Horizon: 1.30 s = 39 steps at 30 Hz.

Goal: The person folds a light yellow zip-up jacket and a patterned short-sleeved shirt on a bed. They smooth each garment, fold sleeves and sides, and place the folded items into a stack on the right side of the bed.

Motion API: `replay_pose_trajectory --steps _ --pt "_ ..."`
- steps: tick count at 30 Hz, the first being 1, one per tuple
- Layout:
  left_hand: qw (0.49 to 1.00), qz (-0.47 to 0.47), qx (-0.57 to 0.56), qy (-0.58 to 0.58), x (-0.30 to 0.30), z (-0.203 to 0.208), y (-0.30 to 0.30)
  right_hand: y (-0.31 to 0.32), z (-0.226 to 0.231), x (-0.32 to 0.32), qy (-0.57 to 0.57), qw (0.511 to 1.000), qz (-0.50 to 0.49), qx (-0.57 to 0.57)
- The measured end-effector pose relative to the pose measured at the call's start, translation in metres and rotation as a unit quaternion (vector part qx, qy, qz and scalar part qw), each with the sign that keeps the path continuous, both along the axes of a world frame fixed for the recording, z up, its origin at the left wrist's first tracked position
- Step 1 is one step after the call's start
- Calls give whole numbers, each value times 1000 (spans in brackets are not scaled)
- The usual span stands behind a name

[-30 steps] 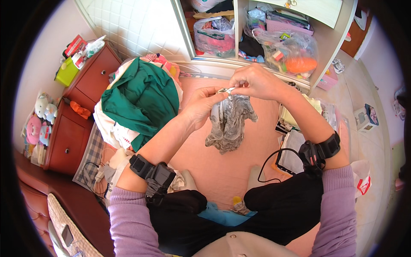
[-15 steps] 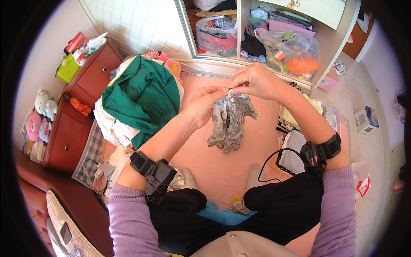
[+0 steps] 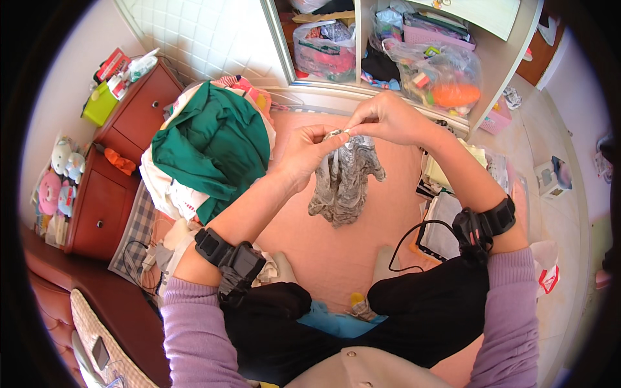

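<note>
Garment [image 3: 347,185] over pink sheet [image 3: 323,262], near closet [image 3: 506,68]

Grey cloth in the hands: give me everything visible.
The grey cloth looks like thin, soft fabric, mottled and heavily creased. The left hand and right hand pinch its top; the rest hangs bunched above the pink sheet, its lower outline uneven, one lobe jutting right. Folds hide its full shape.
</note>
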<state>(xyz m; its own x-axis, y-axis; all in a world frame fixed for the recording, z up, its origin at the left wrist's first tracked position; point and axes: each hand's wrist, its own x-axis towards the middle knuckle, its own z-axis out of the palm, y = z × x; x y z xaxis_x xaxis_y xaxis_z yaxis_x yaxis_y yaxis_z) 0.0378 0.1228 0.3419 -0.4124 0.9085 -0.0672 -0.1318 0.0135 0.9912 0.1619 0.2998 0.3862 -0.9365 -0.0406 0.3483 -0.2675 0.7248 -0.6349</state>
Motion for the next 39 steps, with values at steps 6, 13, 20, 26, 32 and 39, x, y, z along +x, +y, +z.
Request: replay_pose_trajectory --steps 6,13,20,26,32,39 --pt "998 30 2 47 0 -2 1 4 -7 -1 -50 992 -10 -117" --pt "992 46 25 117 3 -2 1 7 -13 -2 -88 982 -35 -164" --pt "974 45 9 220 5 -4 1 6 -21 -6 -82 983 -26 -161" --pt "971 49 21 235 4 -4 2 1 -20 -5 -138 963 -58 -225" --pt "979 48 16 198 4 -6 2 -4 -22 -7 -152 946 -81 -273" --pt "996 57 -14 63 5 -9 3 -5 -26 -8 -164 940 -101 -280"
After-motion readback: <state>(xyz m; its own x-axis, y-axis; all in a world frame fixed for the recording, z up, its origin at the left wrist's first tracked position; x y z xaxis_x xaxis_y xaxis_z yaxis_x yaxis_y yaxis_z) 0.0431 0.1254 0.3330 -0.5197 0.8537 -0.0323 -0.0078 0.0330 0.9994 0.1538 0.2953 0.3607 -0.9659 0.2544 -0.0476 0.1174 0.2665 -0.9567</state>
